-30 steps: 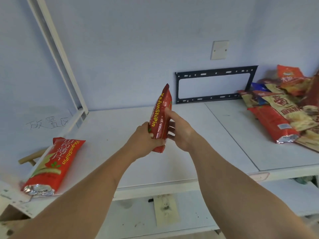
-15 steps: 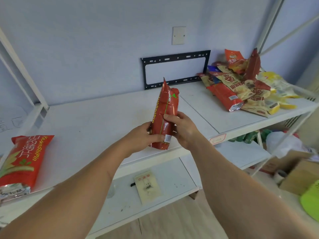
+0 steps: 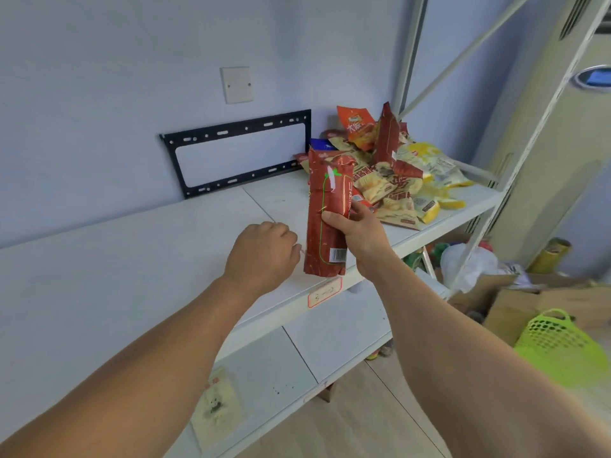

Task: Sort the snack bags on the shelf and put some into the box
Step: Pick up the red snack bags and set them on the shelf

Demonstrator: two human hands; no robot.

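My right hand [image 3: 358, 231] grips a tall red snack bag [image 3: 325, 196] upright, just above the front edge of the white shelf [image 3: 148, 246]. The bag's back with its barcode faces me. My left hand [image 3: 263, 252] hovers just left of the bag with loosely curled fingers, off the bag and holding nothing. A pile of red, orange and yellow snack bags [image 3: 400, 170] lies at the shelf's right end, behind the held bag. Cardboard boxes [image 3: 515, 305] sit on the floor at the lower right.
A black metal wall bracket [image 3: 238, 153] leans at the back of the shelf. White diagonal shelf struts [image 3: 515, 127] cross at the right. A green plastic basket [image 3: 558, 348] and a white plastic bag [image 3: 469, 264] lie on the floor. A lower shelf [image 3: 264, 368] carries a paper sheet.
The left hand has let go of the red bag, which the right hand alone now holds. The view has swung right, and the red bag at the shelf's left end is out of sight.
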